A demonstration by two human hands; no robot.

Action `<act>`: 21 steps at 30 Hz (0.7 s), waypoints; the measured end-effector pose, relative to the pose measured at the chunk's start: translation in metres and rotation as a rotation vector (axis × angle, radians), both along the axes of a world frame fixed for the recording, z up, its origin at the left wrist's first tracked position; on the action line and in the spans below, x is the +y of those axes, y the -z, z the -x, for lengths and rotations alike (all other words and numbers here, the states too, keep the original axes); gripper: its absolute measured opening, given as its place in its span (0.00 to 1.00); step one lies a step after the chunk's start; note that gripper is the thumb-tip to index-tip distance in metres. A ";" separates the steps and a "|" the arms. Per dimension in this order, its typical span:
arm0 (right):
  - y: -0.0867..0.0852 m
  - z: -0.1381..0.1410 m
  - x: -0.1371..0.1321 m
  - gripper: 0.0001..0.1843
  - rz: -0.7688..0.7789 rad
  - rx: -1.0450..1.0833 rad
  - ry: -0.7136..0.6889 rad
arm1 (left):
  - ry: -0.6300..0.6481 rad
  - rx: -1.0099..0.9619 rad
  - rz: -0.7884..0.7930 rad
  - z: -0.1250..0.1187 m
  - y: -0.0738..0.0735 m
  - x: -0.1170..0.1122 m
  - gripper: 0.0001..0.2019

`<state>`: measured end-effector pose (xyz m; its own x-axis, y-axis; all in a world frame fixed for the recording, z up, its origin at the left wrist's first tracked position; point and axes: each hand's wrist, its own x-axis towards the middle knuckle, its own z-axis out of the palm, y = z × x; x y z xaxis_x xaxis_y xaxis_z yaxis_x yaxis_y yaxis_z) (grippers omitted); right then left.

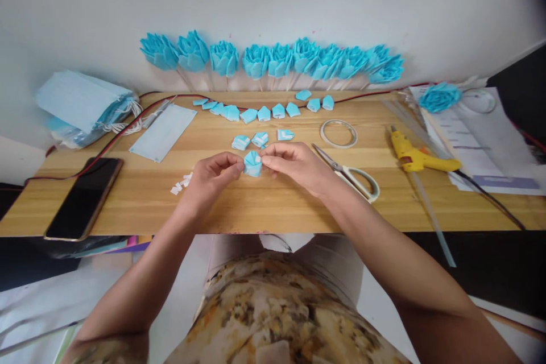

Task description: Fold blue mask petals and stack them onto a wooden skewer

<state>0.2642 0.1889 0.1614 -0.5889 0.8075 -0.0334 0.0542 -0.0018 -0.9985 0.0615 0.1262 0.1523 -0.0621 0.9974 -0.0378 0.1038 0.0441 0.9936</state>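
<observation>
My left hand [212, 174] and my right hand [294, 162] meet over the middle of the wooden table [256, 205]. Both pinch a small folded blue fabric piece [252, 164] between thumb and fingertips, just above the tabletop. Beyond it lie three folded blue pieces [259, 139] with white tape strips. A curved row of several more folded pieces [264, 110] runs farther back. Several finished blue fabric roses on sticks [273, 60] lean against the white wall.
Scissors [352, 175] lie right of my right hand, a tape ring [338, 133] behind them, a yellow glue gun [416, 158] farther right. A face mask [162, 131], a mask stack [83, 105] and a phone [84, 198] sit left. White scraps [181, 183], papers with one rose [440, 96].
</observation>
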 end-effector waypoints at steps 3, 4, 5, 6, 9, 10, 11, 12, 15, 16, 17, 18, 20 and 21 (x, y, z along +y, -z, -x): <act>0.004 -0.005 -0.001 0.12 -0.029 -0.024 0.048 | 0.018 0.024 -0.011 -0.005 -0.001 0.002 0.09; 0.005 -0.007 -0.002 0.12 -0.039 -0.019 0.058 | 0.024 0.032 -0.016 -0.006 -0.002 0.003 0.09; 0.005 -0.008 -0.002 0.12 -0.047 -0.008 0.069 | 0.026 0.039 -0.020 -0.007 -0.003 0.006 0.09; 0.006 -0.009 -0.003 0.12 -0.052 0.008 0.084 | 0.028 0.046 -0.022 -0.008 -0.005 0.008 0.09; 0.009 -0.011 -0.003 0.11 -0.032 0.067 0.160 | 0.016 0.052 -0.035 -0.011 -0.010 0.019 0.08; 0.010 -0.012 -0.003 0.11 -0.021 0.090 0.193 | 0.000 0.044 -0.051 -0.013 -0.012 0.024 0.06; 0.012 -0.011 -0.002 0.11 -0.014 0.113 0.228 | -0.022 0.034 -0.077 -0.014 -0.015 0.028 0.06; 0.013 -0.011 -0.001 0.10 -0.010 0.133 0.261 | -0.048 0.026 -0.107 -0.016 -0.017 0.033 0.08; 0.015 -0.011 0.002 0.10 -0.010 0.180 0.331 | -0.090 0.013 -0.189 -0.022 -0.022 0.045 0.07; 0.016 -0.011 0.003 0.09 -0.007 0.190 0.353 | -0.082 0.005 -0.198 -0.024 -0.023 0.048 0.06; 0.015 -0.011 0.004 0.09 0.000 0.201 0.376 | -0.065 -0.010 -0.197 -0.025 -0.024 0.051 0.05; 0.015 -0.012 0.005 0.09 0.009 0.215 0.400 | -0.039 -0.030 -0.186 -0.026 -0.024 0.053 0.05; 0.015 -0.014 0.006 0.10 0.026 0.246 0.445 | 0.036 -0.055 -0.149 -0.027 -0.023 0.057 0.05; 0.015 -0.016 0.007 0.10 0.031 0.259 0.457 | 0.081 -0.048 -0.126 -0.027 -0.022 0.058 0.05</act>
<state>0.2800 0.1961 0.1461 -0.1689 0.9849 0.0382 -0.2072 0.0024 -0.9783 0.0887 0.1837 0.1748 0.0176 0.9961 0.0869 0.0545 -0.0877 0.9947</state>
